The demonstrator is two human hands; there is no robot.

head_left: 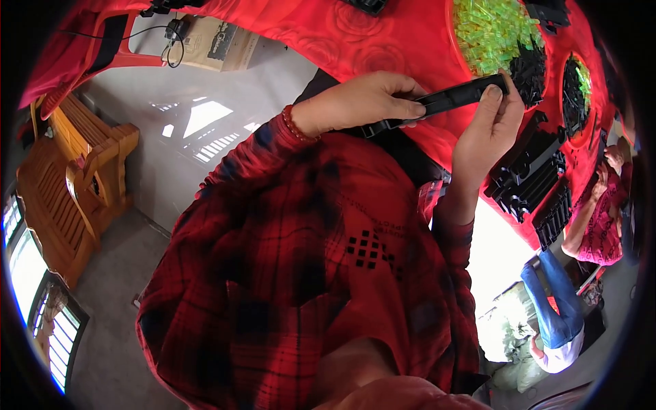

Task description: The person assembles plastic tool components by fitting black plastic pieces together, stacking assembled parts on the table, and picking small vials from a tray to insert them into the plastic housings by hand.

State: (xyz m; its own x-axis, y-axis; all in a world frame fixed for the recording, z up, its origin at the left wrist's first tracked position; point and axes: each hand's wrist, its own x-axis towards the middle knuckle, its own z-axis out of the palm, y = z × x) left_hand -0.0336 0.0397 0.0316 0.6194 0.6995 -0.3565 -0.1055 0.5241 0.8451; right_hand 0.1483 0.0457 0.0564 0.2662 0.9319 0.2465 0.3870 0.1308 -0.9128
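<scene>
Between my two hands is a long, narrow black plastic piece (452,100), held tilted above the edge of the red-covered table. My left hand (372,102) pinches its lower left end between thumb and fingers; a beaded red bracelet is on that wrist. At the upper right end, my right hand (490,126) presses its thumb on top with the fingers wrapped behind. Beyond the right hand lie small translucent yellow-green plastic pieces (492,34) and a heap of small black pieces (529,76). Long black plastic parts (527,164) are stacked to the right of that hand.
A red rose-patterned cloth (355,34) covers the table. Farther right, a round container (576,96) holds black and green pieces. One person (601,212) has hands at the table's right side; another person in jeans (557,301) is nearby. A wooden bench (82,171) and a cardboard box (212,44) stand left.
</scene>
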